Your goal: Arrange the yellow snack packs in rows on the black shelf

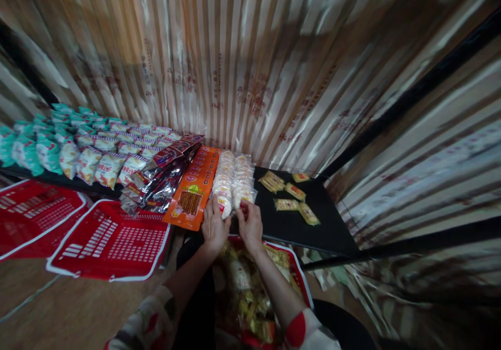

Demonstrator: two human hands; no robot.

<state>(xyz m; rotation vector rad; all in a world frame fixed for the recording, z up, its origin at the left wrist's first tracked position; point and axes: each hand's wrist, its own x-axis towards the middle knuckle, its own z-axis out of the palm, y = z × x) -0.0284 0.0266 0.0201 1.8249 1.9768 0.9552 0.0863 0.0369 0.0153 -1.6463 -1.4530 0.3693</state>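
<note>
Two rows of white, round snacks in clear wrappers [224,182] run back from the front edge of the black table. My left hand [213,227] has its fingers and thumb around the front snack packet [224,206] of the left row. At the front of the right row, my right hand [250,225] has curled fingers pinching a similar packet [237,197]. An orange snack packet [191,193] with a picture of brown sticks lies against the left row, close to my left hand. Both wrists reach over a red basket [299,271] filled with yellowish wrapped snacks.
Several small yellow packets [287,204] lie on the black table [324,224] at right. Dark shiny packets [168,175] and rows of white-and-teal bags [105,167] fill the left. Red baskets [113,240] stand below. A striped sheet [242,78] hangs behind, with dark poles [410,96] at right.
</note>
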